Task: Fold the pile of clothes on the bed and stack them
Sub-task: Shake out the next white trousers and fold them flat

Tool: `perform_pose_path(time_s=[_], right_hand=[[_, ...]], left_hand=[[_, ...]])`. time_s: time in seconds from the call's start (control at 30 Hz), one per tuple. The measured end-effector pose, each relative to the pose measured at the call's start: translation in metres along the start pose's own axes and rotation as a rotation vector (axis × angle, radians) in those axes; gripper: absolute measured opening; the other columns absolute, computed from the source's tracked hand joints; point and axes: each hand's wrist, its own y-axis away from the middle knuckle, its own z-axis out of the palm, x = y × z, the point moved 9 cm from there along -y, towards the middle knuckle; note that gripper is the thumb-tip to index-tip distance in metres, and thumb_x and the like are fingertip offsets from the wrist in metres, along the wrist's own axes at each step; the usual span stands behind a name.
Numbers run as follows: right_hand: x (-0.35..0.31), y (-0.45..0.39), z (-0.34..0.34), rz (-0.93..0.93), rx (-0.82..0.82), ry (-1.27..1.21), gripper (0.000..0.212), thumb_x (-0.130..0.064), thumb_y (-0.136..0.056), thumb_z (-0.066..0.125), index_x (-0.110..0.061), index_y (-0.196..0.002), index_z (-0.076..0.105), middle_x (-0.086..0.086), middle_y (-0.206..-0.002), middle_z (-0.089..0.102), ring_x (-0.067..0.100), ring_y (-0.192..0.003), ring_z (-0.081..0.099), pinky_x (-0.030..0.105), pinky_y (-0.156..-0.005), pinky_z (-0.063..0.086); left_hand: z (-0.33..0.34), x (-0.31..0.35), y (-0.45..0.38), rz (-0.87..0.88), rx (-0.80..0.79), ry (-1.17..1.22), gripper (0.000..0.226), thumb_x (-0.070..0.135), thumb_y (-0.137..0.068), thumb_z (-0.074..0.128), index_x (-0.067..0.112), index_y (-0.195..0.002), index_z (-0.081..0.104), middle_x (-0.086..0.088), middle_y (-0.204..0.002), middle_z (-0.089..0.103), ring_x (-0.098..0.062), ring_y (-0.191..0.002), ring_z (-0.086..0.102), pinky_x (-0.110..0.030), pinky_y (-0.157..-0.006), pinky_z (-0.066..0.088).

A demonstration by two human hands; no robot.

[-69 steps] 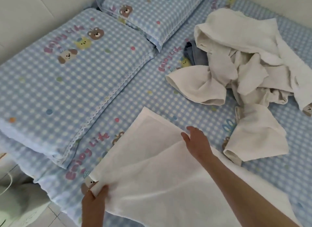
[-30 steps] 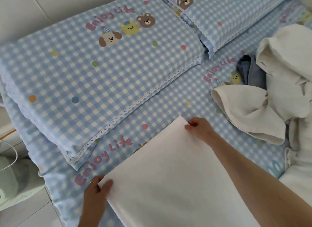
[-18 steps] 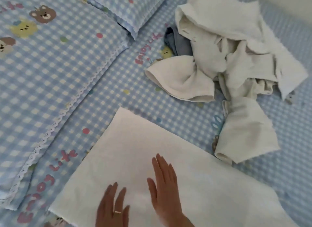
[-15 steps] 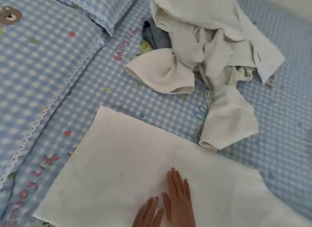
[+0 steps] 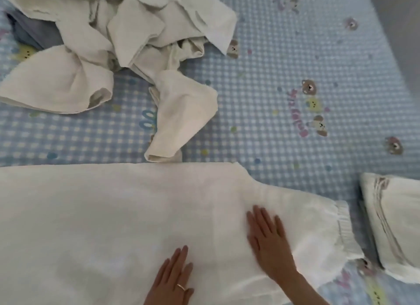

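Checked blue bedsheet [image 5: 261, 95] under soft white garment [image 5: 102, 225], both hands flat: left [image 5: 173, 279], right [image 5: 268, 243]

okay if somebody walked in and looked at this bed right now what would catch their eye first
Most likely the big white garment spread flat across the near part of the bed, with the left hand and right hand lying flat on it, fingers straight. Next, the rumpled pile of pale clothes at the far left on the blue checked sheet. A folded white piece lies at the right edge.
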Motion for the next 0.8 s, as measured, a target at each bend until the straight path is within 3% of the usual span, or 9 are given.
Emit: perform_pose_path(time_s=[0.07,0.13,0.2,0.3,0.43,0.57,0.63,0.7,0.8], right_hand=[[0.044,0.011,0.003,0.056,0.000,0.000,0.061,-0.044,-0.100,0.007,-0.016,-0.144,0.039,0.004,-0.153,0.030,0.018,-0.143,0.024,0.046,-0.112,0.020],[0.111,0.021,-0.006,0.237,0.042,-0.031,0.065,-0.046,-0.099,0.005,-0.013,-0.143,0.040,0.007,-0.152,0.033,0.024,-0.139,0.034,0.049,-0.111,0.021],[0.162,0.031,-0.016,0.391,0.078,-0.043,0.063,-0.044,-0.097,0.012,-0.010,-0.144,0.036,0.011,-0.151,0.034,0.029,-0.139,0.034,0.053,-0.111,0.023],[0.215,0.051,-0.015,0.609,0.136,-0.157,0.062,-0.044,-0.098,0.027,-0.006,-0.147,0.028,0.019,-0.152,0.030,0.038,-0.135,0.038,0.056,-0.107,0.030],[0.249,0.062,0.006,0.793,0.057,-0.418,0.081,-0.057,-0.092,0.038,-0.009,-0.151,0.010,0.018,-0.152,0.030,0.036,-0.134,0.035,0.049,-0.107,0.030],[0.255,0.060,-0.012,0.860,0.116,-0.825,0.066,-0.045,-0.090,0.055,-0.007,-0.141,0.038,0.017,-0.133,0.053,0.032,-0.112,0.054,0.040,-0.093,0.042],[0.247,0.062,-0.032,0.854,0.115,-1.022,0.036,-0.035,-0.088,0.063,-0.011,-0.115,0.061,0.008,-0.103,0.067,0.023,-0.086,0.060,0.031,-0.076,0.043],[0.225,0.066,-0.062,0.783,0.116,-1.106,0.006,-0.030,-0.086,0.066,-0.024,-0.087,0.067,-0.007,-0.082,0.071,0.013,-0.075,0.064,0.023,-0.061,0.045],[0.163,0.071,-0.109,0.613,0.110,-1.175,0.005,-0.028,-0.083,0.068,-0.032,-0.082,0.066,-0.015,-0.073,0.071,0.002,-0.068,0.066,0.012,-0.053,0.046]], left_hand=[[0.000,0.039,-0.036,0.040,0.003,-0.004,0.040,0.039,-0.098,0.026,0.014,-0.121,0.045,-0.003,-0.160,-0.004,-0.015,-0.147,-0.003,-0.026,-0.109,0.016],[0.010,0.068,-0.067,0.038,-0.046,-0.016,0.053,0.038,-0.084,0.039,0.012,-0.130,0.049,-0.009,-0.158,0.014,-0.015,-0.146,-0.002,-0.028,-0.109,0.015],[0.027,0.086,-0.090,0.014,-0.140,-0.052,0.059,0.036,-0.081,0.039,0.007,-0.130,0.055,-0.014,-0.146,0.039,-0.021,-0.144,0.015,-0.031,-0.110,0.015],[0.060,0.112,-0.117,-0.063,-0.310,-0.097,0.063,0.041,-0.080,0.037,0.006,-0.129,0.056,-0.017,-0.141,0.046,-0.033,-0.130,0.045,-0.038,-0.109,0.018],[0.100,0.131,-0.125,-0.159,-0.413,-0.097,0.069,0.049,-0.076,0.037,0.009,-0.129,0.057,-0.020,-0.139,0.047,-0.034,-0.132,0.036,-0.042,-0.108,0.010],[0.101,0.142,-0.129,-0.205,-0.431,-0.131,0.069,0.049,-0.072,0.064,0.007,-0.127,0.059,-0.023,-0.138,0.048,-0.037,-0.125,0.050,-0.051,-0.104,0.031],[0.087,0.146,-0.132,-0.281,-0.441,-0.010,0.075,0.042,-0.080,0.068,0.006,-0.140,0.042,-0.020,-0.150,0.028,-0.032,-0.136,0.037,-0.046,-0.108,0.034],[0.067,0.150,-0.133,-0.395,-0.304,0.273,0.064,0.036,-0.098,0.041,0.014,-0.150,0.011,0.000,-0.157,0.000,-0.012,-0.146,0.007,-0.026,-0.117,0.009],[0.026,0.153,-0.121,-0.579,-0.101,0.611,0.052,0.035,-0.098,0.040,0.031,-0.147,0.022,0.022,-0.148,0.022,0.013,-0.133,0.017,0.000,-0.104,0.008]])
